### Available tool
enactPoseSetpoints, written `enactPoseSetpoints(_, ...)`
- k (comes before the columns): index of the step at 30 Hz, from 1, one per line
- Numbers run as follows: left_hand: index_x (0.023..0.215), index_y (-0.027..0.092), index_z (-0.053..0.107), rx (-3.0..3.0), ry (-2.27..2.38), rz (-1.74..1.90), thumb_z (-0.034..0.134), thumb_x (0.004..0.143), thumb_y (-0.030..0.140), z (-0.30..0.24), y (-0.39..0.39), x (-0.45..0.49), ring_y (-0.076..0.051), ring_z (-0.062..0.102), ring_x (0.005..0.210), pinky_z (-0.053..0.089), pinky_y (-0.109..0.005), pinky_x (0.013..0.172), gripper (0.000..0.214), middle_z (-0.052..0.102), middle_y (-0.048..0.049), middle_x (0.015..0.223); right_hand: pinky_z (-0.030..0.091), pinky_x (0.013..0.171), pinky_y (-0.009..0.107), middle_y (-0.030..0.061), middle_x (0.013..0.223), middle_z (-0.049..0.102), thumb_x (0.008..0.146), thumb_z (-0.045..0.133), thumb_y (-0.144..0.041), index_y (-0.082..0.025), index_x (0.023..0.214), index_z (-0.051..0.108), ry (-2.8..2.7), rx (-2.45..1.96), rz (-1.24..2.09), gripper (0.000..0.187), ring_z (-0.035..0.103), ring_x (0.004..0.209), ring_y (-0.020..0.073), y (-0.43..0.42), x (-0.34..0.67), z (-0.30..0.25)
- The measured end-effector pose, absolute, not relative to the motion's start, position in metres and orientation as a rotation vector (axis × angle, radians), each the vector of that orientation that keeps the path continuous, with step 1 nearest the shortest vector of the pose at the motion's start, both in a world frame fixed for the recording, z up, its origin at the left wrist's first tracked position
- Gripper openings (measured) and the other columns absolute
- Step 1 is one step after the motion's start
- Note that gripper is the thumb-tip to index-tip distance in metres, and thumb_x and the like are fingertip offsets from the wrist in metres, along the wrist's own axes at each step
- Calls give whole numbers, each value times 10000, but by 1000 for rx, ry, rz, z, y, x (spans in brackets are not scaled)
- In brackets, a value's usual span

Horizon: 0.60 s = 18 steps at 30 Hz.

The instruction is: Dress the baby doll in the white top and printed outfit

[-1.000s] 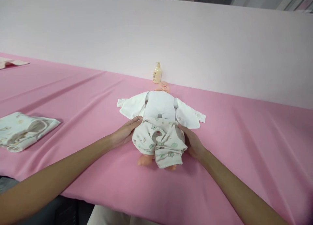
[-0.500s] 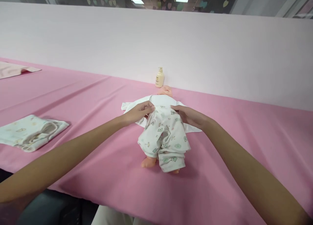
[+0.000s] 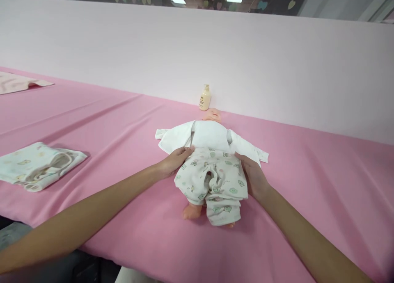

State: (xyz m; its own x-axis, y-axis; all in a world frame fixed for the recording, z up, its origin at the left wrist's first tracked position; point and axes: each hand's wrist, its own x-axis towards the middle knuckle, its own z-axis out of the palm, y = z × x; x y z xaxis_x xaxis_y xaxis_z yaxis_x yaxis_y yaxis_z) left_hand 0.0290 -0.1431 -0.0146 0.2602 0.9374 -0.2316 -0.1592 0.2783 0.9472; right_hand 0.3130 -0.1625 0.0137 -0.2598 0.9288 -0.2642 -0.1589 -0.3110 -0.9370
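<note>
A baby doll (image 3: 212,115) lies on its back, head toward the wall. It wears a white top (image 3: 209,133), whose sleeves spread out to both sides, and printed baby trousers (image 3: 192,178) with a gap at the crotch. My left hand (image 3: 176,162) pinches the waistband at the left hip. At the opposite hip, my right hand (image 3: 254,177) is closed on the waistband edge, with some fingers hidden by the cloth. One bare foot (image 3: 192,211) sticks out of the left trouser leg. The right leg's cloth is bunched and covers most of the other foot.
Behind the doll's head, a cream pump bottle (image 3: 205,98) stands against the white wall (image 3: 277,69). A folded printed cloth (image 3: 40,164) lies at left, and a pale pink cloth (image 3: 21,83) farther back. Pink sheeting (image 3: 123,131) covers the table, whose front edge is near me.
Both hands have moved down toward me and slightly apart with the waistband. More of the white top now shows above it, and its right sleeve lies more fully in view.
</note>
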Motion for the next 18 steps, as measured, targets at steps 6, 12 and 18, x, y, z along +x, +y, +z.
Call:
enactPoseSetpoints(6, 1056, 206, 644, 1109, 1029, 1022, 769, 850, 756, -9, -143, 34, -221, 695, 951, 579, -351, 861, 601, 734, -50, 1011, 626, 968, 488, 72, 1098, 823, 915, 764, -525, -270, 1237, 761, -972, -1073, 1693, 411, 756, 1117, 355, -153, 310, 8)
enactPoseSetpoints(12, 1003, 226, 612, 1592, 1077, 1036, 771, 875, 681, 3, -126, 18, -133, 500, 669, 414, -260, 616, 498, 517, 45, 748, 592, 936, 437, 62, 1008, 796, 899, 799, -475, -260, 1085, 775, -1197, -1052, 1692, 286, 723, 1065, 314, -121, 326, 15)
enactPoseSetpoints(18, 899, 206, 644, 1810, 1094, 955, 747, 911, 631, 30, -109, 6, -149, 524, 719, 392, -262, 620, 437, 583, -4, 814, 529, 883, 371, 27, 904, 732, 881, 820, -554, -221, 838, 708, -1663, -1144, 1603, 355, 663, 888, 223, -97, 343, 52)
